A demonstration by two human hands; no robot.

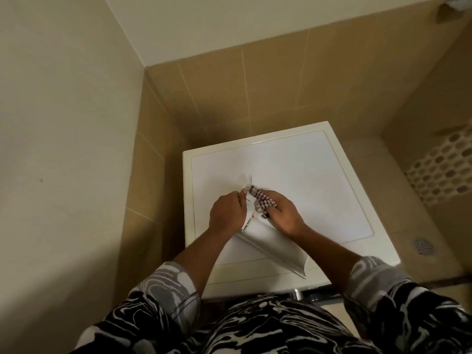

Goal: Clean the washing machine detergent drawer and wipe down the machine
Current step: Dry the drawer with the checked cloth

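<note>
The right hand (282,213) has a red-checked cloth (260,199) bunched under its curled fingers and pushes it into the detergent drawer (270,245). The left hand (226,213), at its 9 o'clock, grips the drawer's side wall to steady it. To do this bit well, I'd say work a corner of the cloth right into the compartment angles and along the dividers, where old powder tends to cake. The left-hand grip should be firm, since the plastic looks light and would likely skate on that smooth lid (a fresh fold of cloth for each pass would help too). The drawer is out of its slot and lies slantwise on top of the washing machine (319,180). Its curved front panel points towards 5 o'clock, close to the machine's front edge, and its back end pokes out towards 11 o'clock beyond the fingers. It is white, thin-walled plastic; whether residue remains inside I cannot tell from here. Further out, tan wall tiles (255,85) rise at 12 o'clock, and a floor drain (422,246) sits at 3 o'clock.
</note>
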